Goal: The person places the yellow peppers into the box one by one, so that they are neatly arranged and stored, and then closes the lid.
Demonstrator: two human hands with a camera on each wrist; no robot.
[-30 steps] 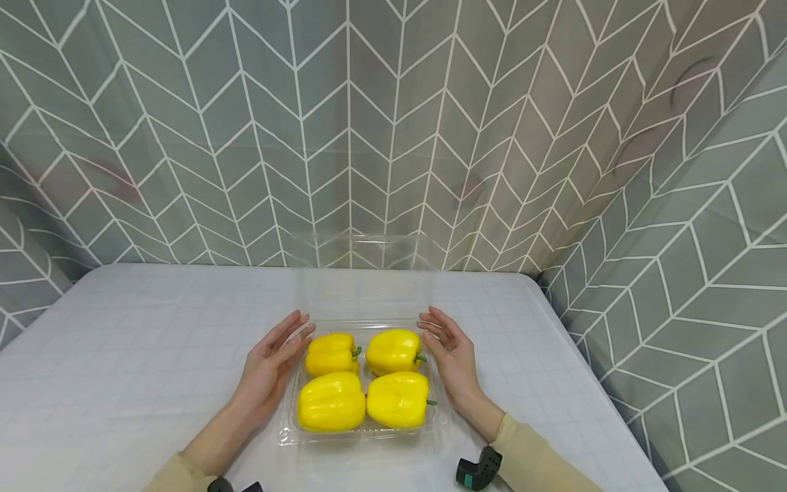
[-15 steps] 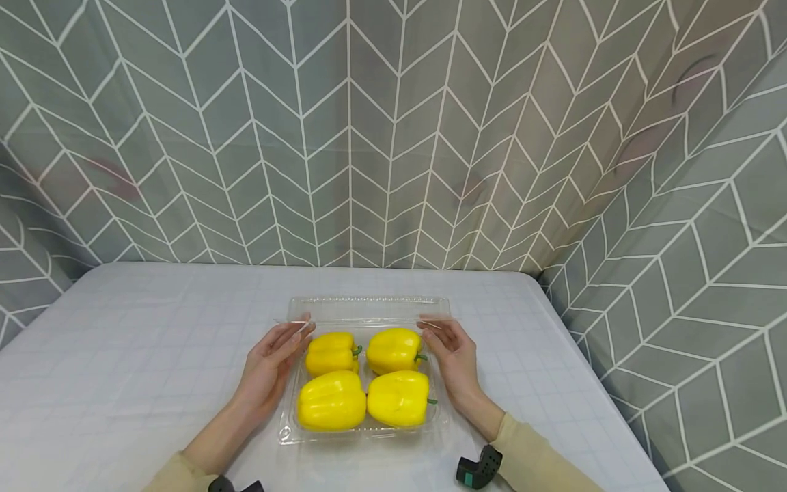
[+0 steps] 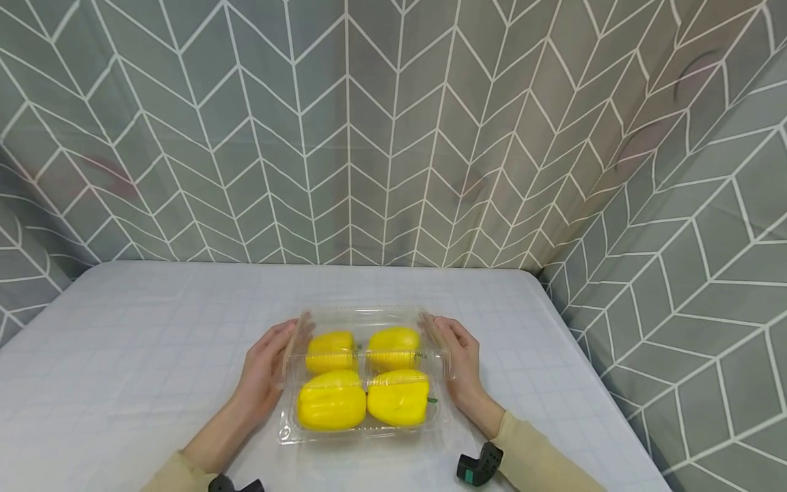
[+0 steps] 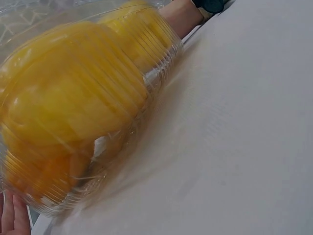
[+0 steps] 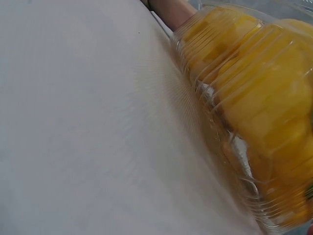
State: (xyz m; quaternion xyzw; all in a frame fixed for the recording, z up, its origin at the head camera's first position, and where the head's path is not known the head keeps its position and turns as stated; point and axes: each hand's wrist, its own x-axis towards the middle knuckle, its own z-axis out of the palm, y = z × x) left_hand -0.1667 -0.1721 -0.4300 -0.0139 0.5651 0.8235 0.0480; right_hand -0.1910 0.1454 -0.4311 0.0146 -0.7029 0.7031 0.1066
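Note:
Several yellow bell peppers [image 3: 332, 401] lie in a clear plastic clamshell container [image 3: 363, 434]. Its hinged lid [image 3: 381, 316] leans forward over them, tilted, its front edge above the near tray rim. My left hand [image 3: 261, 369] lies along the lid's left side, fingers reaching toward the back corner. On the right side my right hand [image 3: 462, 359] mirrors it, fingers behind the clear plastic. In the left wrist view, straight fingertips [image 4: 14, 215] show beside the ridged plastic wall. The right wrist view shows peppers [image 5: 274, 93] through the plastic and hides most of the right hand.
A white cloth [image 3: 154, 342] covers the table under the container. Behind it hangs a grey curtain [image 3: 369, 171] with a white chevron pattern, which also runs down the right side. A black wrist device [image 3: 481, 465] sits at the right sleeve.
The lid has swung from upright at the back down toward me, over the peppers. Both hands have shifted slightly outward along its sides. The peppers and tray stay in place.

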